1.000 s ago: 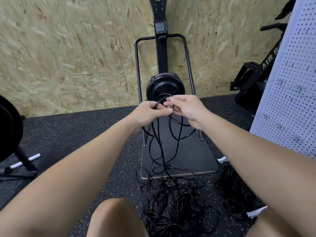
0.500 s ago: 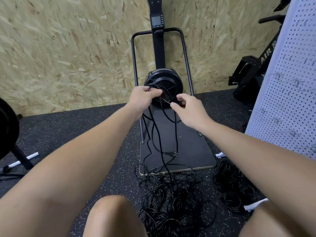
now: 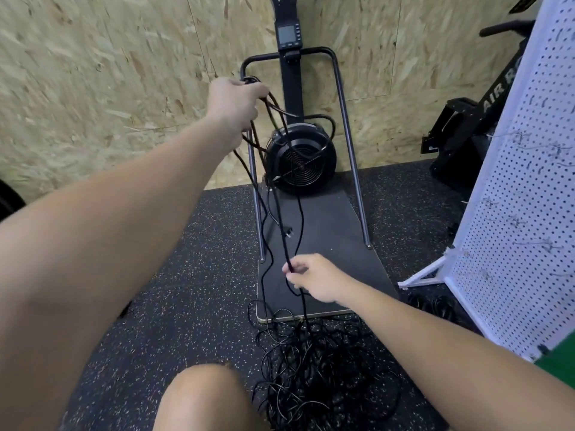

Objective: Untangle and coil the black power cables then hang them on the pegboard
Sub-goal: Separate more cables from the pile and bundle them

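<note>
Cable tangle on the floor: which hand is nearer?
Right. The right hand pinches a strand low, just above the cable tangle. The left hand is raised far above it, holding several cable loops near the fan machine.

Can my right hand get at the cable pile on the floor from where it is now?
Probably yes: the right hand pinches one cable just above the tangled pile, with nothing between them, though it would have to let go first.

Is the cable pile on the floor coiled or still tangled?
Tangled: the cable pile lies in loose, crossing loops on the floor.
</note>
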`<state>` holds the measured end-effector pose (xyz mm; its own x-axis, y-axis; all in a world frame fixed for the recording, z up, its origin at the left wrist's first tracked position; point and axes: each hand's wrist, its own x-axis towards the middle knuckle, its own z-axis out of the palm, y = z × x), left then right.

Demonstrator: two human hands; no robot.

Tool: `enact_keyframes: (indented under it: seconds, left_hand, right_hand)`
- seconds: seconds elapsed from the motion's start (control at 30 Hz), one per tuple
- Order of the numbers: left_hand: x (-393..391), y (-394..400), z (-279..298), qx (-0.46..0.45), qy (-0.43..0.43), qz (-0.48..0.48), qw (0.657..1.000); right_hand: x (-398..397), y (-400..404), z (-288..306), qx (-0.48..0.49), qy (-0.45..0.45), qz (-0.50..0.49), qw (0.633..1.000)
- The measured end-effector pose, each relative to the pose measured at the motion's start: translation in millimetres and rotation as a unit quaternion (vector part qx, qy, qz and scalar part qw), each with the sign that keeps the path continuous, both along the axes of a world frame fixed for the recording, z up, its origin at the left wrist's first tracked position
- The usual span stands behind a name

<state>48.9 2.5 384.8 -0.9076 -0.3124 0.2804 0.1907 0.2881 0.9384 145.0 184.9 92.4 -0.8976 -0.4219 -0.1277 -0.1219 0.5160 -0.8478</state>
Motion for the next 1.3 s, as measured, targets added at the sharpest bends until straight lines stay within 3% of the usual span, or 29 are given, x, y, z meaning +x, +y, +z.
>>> enact_keyframes:
  seconds: [0.23, 0.43, 0.53, 0.63, 0.73, 0.87, 0.97, 1.03, 1.1, 1.17, 1.23, 1.3]
  left_hand:
    - [7.0, -35.4, -42.1, -0.054, -0.020, -0.049, 0.997]
    - [3.8, -49.1, -92.4, -0.048, -0.139, -0.084, 0.985]
    - [-0.4, -47.7, -106.0, -0.045, -0.152, -0.084, 0.984]
    - [-1.0, -52.5, -120.7, -0.037, -0.204, -0.073, 0.976]
    - [-1.5, -59.5, -139.2, -0.118, -0.251, 0.001, 0.961]
    - [16.3, -48.0, -153.6, -0.146, -0.277, 0.020, 0.950]
    - [20.9, -32.5, -168.1, -0.012, -0.211, -0.003, 0.977]
    - [30.8, -11.7, -176.0, 0.058, -0.164, -0.104, 0.979]
    - [51.1, 11.3, -183.5, 0.031, -0.156, -0.209, 0.965]
    - [65.1, 27.9, -191.8, -0.051, -0.139, -0.243, 0.959]
    - [65.2, 34.2, -198.0, -0.093, -0.083, -0.213, 0.969]
    - [59.3, 34.2, -193.0, -0.074, -0.049, -0.173, 0.981]
  right_hand:
    - [-7.9, 22.7, 26.9, -0.086, 0.076, -0.089, 0.989]
    - [-33.3, 27.9, 108.5, -0.256, 0.145, -0.153, 0.944]
    - [-47.7, 26.1, 145.7, -0.279, 0.166, -0.153, 0.934]
    - [-61.8, 28.7, 156.3, -0.294, 0.159, -0.159, 0.929]
    - [-70.7, 29.3, 150.5, -0.307, 0.134, -0.183, 0.924]
    - [-74.9, 24.5, 139.4, -0.313, 0.111, -0.199, 0.922]
    - [-77.8, 16.4, 136.4, -0.319, 0.090, -0.203, 0.921]
    - [-80.9, 9.9, 138.4, -0.339, 0.076, -0.209, 0.914]
    - [-86.6, 5.2, 143.3, -0.362, 0.064, -0.213, 0.905]
    - [-90.9, 6.2, 148.9, -0.365, 0.070, -0.213, 0.904]
    - [-86.0, 11.2, 147.4, -0.338, 0.085, -0.198, 0.916]
    - [-69.1, 18.4, 132.3, -0.273, 0.099, -0.180, 0.940]
